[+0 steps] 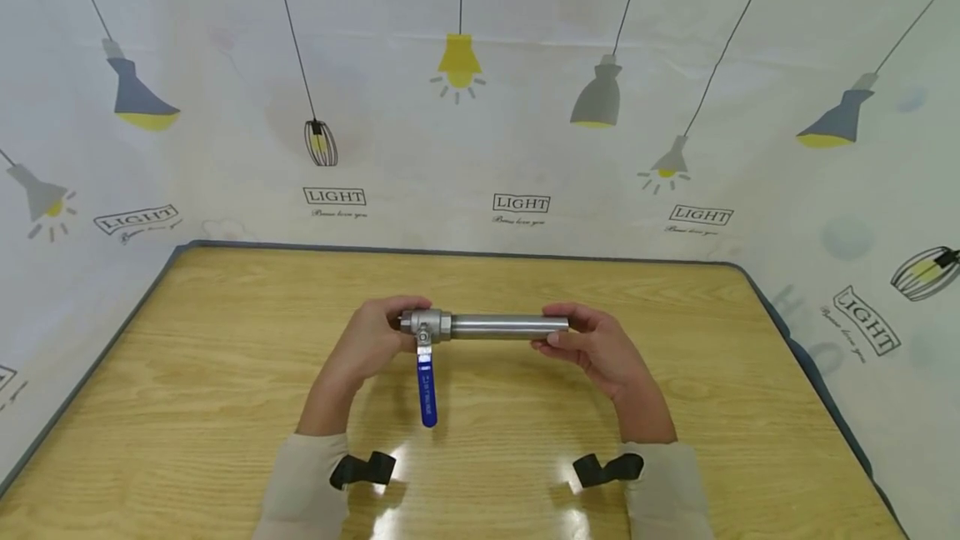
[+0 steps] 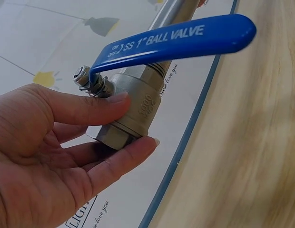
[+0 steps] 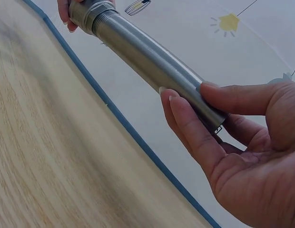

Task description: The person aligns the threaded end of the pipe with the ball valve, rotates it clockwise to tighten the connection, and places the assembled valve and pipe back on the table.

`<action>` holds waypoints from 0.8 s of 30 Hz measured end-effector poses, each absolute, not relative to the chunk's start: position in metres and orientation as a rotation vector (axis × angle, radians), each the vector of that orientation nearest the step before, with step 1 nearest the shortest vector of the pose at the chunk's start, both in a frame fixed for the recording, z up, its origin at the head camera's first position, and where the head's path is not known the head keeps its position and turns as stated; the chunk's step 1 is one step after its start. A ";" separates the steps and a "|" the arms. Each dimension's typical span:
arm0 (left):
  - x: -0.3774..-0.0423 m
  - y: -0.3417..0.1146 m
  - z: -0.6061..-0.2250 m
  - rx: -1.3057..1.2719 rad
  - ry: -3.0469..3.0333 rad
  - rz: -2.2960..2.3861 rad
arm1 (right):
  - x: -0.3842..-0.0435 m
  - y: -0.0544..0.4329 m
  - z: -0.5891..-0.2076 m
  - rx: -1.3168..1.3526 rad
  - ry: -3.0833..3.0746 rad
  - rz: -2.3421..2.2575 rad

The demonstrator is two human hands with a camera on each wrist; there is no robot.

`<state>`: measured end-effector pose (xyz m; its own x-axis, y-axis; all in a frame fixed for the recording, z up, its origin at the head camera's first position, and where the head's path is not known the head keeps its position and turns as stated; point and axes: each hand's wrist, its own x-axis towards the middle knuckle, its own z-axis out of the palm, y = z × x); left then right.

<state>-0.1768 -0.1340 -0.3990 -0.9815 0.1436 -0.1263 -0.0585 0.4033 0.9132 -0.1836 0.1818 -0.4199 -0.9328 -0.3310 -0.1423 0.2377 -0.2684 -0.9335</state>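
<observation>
Between both hands, a steel ball valve (image 1: 426, 323) and a steel pipe (image 1: 504, 326) joined to it are held level above the table. My left hand (image 1: 371, 338) grips the valve body at its left end, the thumb lying just under the handle's pivot nut in the left wrist view. A blue lever handle (image 2: 176, 42), printed "SS 1" BALL VALVE", sticks out from the valve toward me. My right hand (image 1: 596, 344) pinches the free end of the pipe between thumb and fingers. Threads (image 3: 103, 21) show where the pipe meets the valve.
The wood-grain table (image 1: 480, 423) has a dark blue edge strip (image 1: 465, 252) along its back and sides. White curtains (image 1: 420, 148) printed with lamps enclose it. Both wrists carry a black strap mount (image 1: 367, 468) over pale sleeves (image 1: 303, 482).
</observation>
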 end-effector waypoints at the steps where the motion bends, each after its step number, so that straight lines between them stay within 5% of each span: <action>1: -0.177 -0.134 -0.399 0.076 2.474 1.616 | -0.183 0.182 -0.420 -0.116 1.632 -2.250; 24: -0.174 -0.132 -0.393 0.100 2.513 1.578 | -0.182 0.186 -0.419 -0.078 1.732 -2.175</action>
<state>-0.1739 -0.1323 -0.3932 -0.9830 0.1477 -0.1095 -0.0345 0.4370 0.8988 -0.1819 0.1856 -0.4189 -0.9342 -0.3098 -0.1770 0.2419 -0.1853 -0.9524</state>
